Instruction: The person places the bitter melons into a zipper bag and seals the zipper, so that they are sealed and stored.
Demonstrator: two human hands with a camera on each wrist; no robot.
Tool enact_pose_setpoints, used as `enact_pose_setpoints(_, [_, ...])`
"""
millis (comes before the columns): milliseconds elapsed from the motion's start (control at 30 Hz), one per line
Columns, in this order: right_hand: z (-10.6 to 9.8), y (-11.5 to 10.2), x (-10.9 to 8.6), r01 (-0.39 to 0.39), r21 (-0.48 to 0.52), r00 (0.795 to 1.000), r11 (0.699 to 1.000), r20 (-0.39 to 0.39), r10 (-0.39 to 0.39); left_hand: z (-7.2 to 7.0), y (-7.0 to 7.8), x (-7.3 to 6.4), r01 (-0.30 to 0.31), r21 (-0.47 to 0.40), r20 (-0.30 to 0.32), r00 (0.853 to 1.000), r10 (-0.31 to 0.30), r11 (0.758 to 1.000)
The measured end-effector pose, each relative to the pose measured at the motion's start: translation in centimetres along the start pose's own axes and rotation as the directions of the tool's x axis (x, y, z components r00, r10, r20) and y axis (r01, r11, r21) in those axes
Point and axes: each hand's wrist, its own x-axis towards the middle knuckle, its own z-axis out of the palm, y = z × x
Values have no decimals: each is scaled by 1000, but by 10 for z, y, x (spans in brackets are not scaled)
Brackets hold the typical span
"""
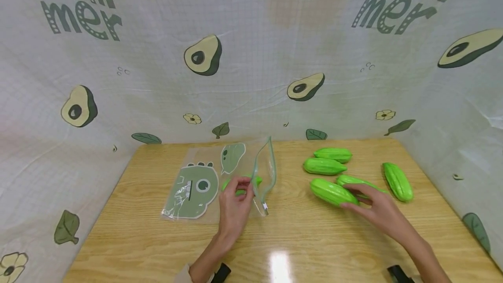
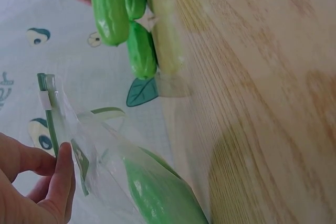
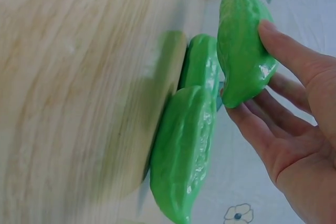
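My left hand (image 1: 235,206) pinches the edge of a clear zipper bag (image 1: 225,213) printed with a green monster, near its mouth, which gapes toward the right. Inside the bag lies one glossy, ridged green bitter melon (image 2: 157,192), partly hidden by the left hand in the head view. On the right, my right hand (image 1: 375,208) grips another bitter melon (image 3: 244,51) between thumb and fingers, raised off the table. Just behind it lies a bitter melon (image 1: 355,180), partly covered by that hand. The bag's white slider (image 2: 45,100) shows at one end of the zip.
Two bitter melons (image 1: 324,166) lie side by side at the back of the wooden table (image 1: 306,239). A further bitter melon (image 1: 397,181) lies near the right edge. A cloth (image 1: 251,108) printed with avocados hangs behind and along both sides.
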Motion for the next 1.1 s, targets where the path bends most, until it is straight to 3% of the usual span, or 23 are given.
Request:
enact_pose_setpoints(267, [0, -8, 11, -17, 42, 999, 999, 42, 15, 0, 1, 0, 18, -12, 8, 1000, -18, 1000])
enact_pose_setpoints(1100, [12, -32, 54, 104, 40, 994, 994, 27, -105, 2, -1, 0, 26, -11, 10, 1000, -26, 1000])
